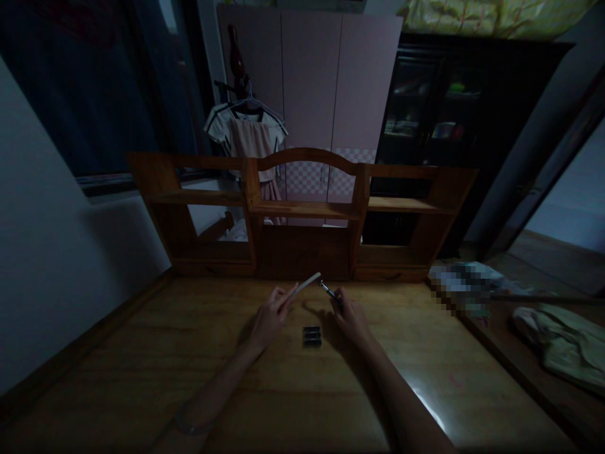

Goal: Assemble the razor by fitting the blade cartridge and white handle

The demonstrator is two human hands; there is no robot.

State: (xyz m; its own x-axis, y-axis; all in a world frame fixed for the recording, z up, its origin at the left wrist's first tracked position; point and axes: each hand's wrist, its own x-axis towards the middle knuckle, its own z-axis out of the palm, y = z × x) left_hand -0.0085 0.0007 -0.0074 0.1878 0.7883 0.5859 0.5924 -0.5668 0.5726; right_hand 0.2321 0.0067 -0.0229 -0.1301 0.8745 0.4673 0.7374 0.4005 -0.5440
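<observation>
My left hand (273,315) is closed on one end of a thin pale strip (306,285), which slants up to the right. In my right hand (348,313) is a slim tool with a dark handle and shiny metal shaft (329,291); its exact kind is too small to tell. The tool's tip is close to the strip's free end, and I cannot tell whether they touch. Between my forearms, a small case with dark bars (312,337) lies flat on the wooden tabletop (278,391).
A wooden shelf unit (302,211) with small drawers stands along the table's far edge. The wall (51,265) borders the left side. Beyond the right edge are a blurred pile (466,284) and a pale cloth bag (567,347). Hung clothes (248,135) and cupboards stand behind.
</observation>
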